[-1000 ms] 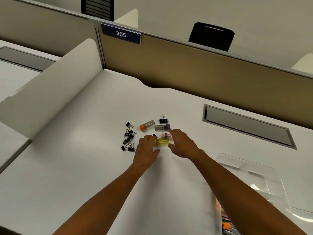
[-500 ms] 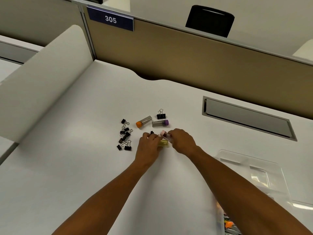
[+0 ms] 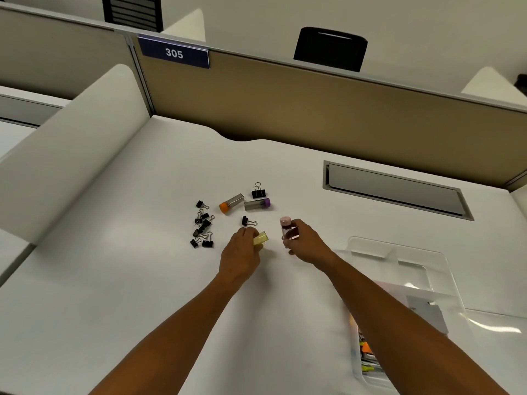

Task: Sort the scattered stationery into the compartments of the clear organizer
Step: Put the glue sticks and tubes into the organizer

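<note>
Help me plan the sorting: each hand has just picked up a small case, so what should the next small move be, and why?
Probably carry both to the clear organizer at the right. The right hand already holds the pink-capped case off the desk, the left hand grips the yellow case, and the right is nearer the organizer.

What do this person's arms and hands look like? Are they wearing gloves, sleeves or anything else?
Both arms are bare from the bottom edge of the picture up to the hands: no sleeve shows on either forearm. The left hand and right hand wear no gloves. No watch, bracelet or ring is visible on either wrist or hand.
</note>
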`<action>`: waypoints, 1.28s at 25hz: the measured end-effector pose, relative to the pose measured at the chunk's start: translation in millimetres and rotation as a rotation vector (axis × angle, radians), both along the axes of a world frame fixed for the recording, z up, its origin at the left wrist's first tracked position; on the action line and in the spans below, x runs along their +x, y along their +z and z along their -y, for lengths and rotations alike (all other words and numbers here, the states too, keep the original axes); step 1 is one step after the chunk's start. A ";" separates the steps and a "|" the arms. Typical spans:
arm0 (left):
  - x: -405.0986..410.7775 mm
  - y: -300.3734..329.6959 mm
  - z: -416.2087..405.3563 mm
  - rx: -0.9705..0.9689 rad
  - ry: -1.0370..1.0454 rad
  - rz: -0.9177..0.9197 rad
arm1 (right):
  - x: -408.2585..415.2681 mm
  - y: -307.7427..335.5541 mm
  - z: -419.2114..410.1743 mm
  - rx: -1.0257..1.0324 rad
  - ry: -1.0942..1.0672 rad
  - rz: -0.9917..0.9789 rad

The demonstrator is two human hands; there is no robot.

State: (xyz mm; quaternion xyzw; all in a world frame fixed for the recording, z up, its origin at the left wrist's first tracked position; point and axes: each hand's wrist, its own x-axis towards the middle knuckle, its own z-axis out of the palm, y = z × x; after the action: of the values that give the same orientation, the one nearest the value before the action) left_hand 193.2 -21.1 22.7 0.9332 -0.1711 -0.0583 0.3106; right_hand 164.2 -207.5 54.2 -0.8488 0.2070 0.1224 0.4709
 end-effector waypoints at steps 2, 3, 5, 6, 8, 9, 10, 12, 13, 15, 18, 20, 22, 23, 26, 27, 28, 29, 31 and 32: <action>-9.0 10.8 4.0 -0.039 0.032 -0.022 | -17.4 10.8 4.0 0.126 -0.006 0.039; -13.1 15.5 6.5 -0.059 0.037 -0.019 | -26.0 16.2 7.4 0.140 0.005 0.054; -20.4 23.9 13.8 -0.140 0.030 -0.007 | -41.5 26.2 18.2 0.117 0.022 0.096; -23.6 27.0 18.4 -0.181 0.026 -0.003 | -48.6 30.7 24.4 0.104 0.023 0.120; -33.7 34.2 31.5 -0.234 0.018 -0.004 | -66.3 41.0 41.7 0.082 -0.002 0.161; -38.9 37.6 39.3 -0.247 0.009 -0.012 | -74.9 45.7 52.0 0.069 -0.022 0.170; -43.9 41.1 47.7 -0.252 -0.008 -0.020 | -82.9 50.0 63.0 0.060 -0.041 0.176; -54.3 48.4 64.7 -0.248 -0.048 -0.024 | -98.1 57.3 85.0 0.049 -0.068 0.183; -57.9 51.7 72.4 -0.242 -0.063 -0.023 | -104.0 59.8 94.9 0.039 -0.079 0.186; -64.4 57.6 88.8 -0.223 -0.097 -0.015 | -115.4 63.1 112.3 0.024 -0.103 0.194; -73.9 65.3 114.9 -0.191 -0.171 0.003 | -129.1 65.7 132.6 0.007 -0.127 0.209; -78.0 69.3 133.6 -0.170 -0.203 -0.001 | -135.2 67.3 143.7 -0.003 -0.144 0.212; -81.9 72.6 151.0 -0.148 -0.234 -0.003 | -138.4 69.2 152.4 -0.029 -0.160 0.222; -84.0 74.1 160.3 -0.143 -0.250 -0.003 | -140.0 70.5 157.6 -0.039 -0.175 0.231; -89.5 75.6 186.0 -0.122 -0.277 -0.001 | -144.3 71.3 171.6 -0.064 -0.229 0.253; -91.8 74.7 192.5 -0.109 -0.281 0.001 | -146.1 70.8 175.8 -0.068 -0.248 0.257; -93.4 73.2 198.2 -0.087 -0.287 0.007 | -147.9 70.3 179.9 -0.065 -0.264 0.260; -94.6 70.9 203.2 -0.053 -0.294 0.020 | -150.0 69.8 183.8 -0.058 -0.273 0.261; -95.5 65.3 208.7 0.020 -0.305 0.039 | -153.8 68.4 189.1 -0.051 -0.267 0.264; -95.8 62.0 211.9 0.045 -0.317 0.036 | -155.6 67.6 192.6 -0.052 -0.269 0.265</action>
State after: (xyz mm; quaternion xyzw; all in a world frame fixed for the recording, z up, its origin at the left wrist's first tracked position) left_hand 97.4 -233.0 84.7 0.9021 -0.3202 -0.0937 0.2736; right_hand 8.7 -400.0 121.8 -0.8340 0.2577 -0.0600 0.4841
